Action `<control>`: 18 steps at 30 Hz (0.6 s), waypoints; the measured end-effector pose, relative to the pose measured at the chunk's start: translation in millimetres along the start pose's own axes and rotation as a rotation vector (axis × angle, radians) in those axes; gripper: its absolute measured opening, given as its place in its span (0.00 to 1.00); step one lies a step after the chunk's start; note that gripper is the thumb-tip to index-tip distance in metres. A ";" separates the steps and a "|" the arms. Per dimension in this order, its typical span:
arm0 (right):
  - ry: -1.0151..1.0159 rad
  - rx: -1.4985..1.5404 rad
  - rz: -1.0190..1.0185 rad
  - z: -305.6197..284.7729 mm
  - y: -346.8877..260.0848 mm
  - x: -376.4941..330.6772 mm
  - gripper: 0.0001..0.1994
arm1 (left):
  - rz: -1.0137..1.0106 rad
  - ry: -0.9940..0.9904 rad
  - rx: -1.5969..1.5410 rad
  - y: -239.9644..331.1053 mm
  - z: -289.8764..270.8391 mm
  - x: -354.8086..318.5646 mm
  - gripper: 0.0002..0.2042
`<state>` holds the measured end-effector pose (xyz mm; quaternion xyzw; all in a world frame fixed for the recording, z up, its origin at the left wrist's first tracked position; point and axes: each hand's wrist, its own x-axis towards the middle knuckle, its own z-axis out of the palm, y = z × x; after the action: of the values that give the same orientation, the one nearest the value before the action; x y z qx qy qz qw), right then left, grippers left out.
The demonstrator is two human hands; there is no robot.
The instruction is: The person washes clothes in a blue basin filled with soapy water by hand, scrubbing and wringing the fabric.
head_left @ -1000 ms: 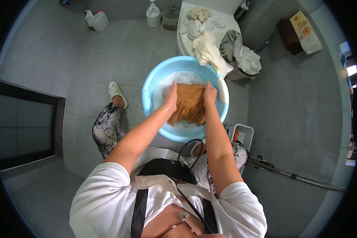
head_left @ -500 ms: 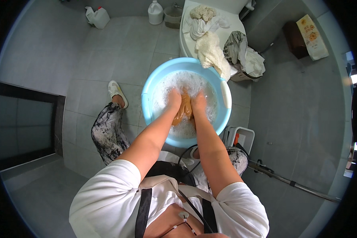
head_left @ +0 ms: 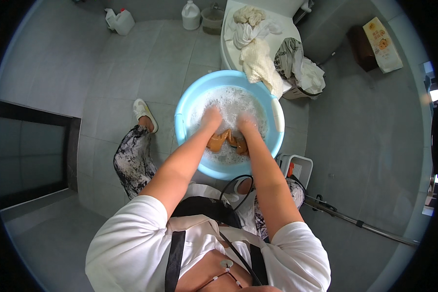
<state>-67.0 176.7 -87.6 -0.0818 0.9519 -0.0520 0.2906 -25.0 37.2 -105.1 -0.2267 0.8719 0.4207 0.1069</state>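
A light blue plastic basin (head_left: 191, 102) full of white suds stands on the tiled floor in front of me. A brown cloth (head_left: 224, 141) lies mostly under the foam, only a wet fold showing between my wrists. My left hand (head_left: 210, 118) and my right hand (head_left: 246, 124) are both plunged into the suds, pressing down on that cloth. Their fingers are hidden by foam. My forearms reach in from below.
A white counter (head_left: 228, 48) behind the basin holds cream and white laundry (head_left: 258, 61) and a patterned garment (head_left: 292, 61). White jugs (head_left: 191, 14) stand at the back wall. A small white basket (head_left: 297, 168) sits right of the basin. A mop handle (head_left: 360, 224) lies on the floor.
The brown cloth was held up above the water a second ago. Both hands have since pushed it down into the suds, so most of it is now submerged.
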 end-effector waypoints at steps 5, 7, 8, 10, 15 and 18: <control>0.296 0.302 -0.020 -26.3 18.3 -37.9 0.14 | 0.224 0.080 -0.080 25.7 -32.1 -16.6 0.13; 0.320 0.468 -0.115 -33.8 28.3 -48.1 0.16 | 0.120 -0.044 -0.595 20.5 -32.1 -15.8 0.17; 0.311 0.845 -0.142 -27.6 31.9 -45.8 0.16 | 0.010 -0.086 -0.931 22.4 -29.2 -17.9 0.18; 0.273 1.598 -0.191 -14.2 37.1 -38.9 0.16 | -0.258 -0.205 -1.405 26.4 -28.9 -20.3 0.23; 0.527 1.694 -0.189 -3.3 -1.4 -61.3 0.14 | -0.299 -0.368 -1.572 46.4 -30.4 -36.9 0.19; 0.698 1.291 -0.358 -29.5 -51.6 -115.3 0.09 | -0.074 -0.264 -1.451 46.3 -22.7 -44.6 0.13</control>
<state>17.2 149.0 7.1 -0.0275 0.7413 -0.6687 -0.0503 -8.4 58.2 -42.4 -0.2174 0.3461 0.9114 0.0482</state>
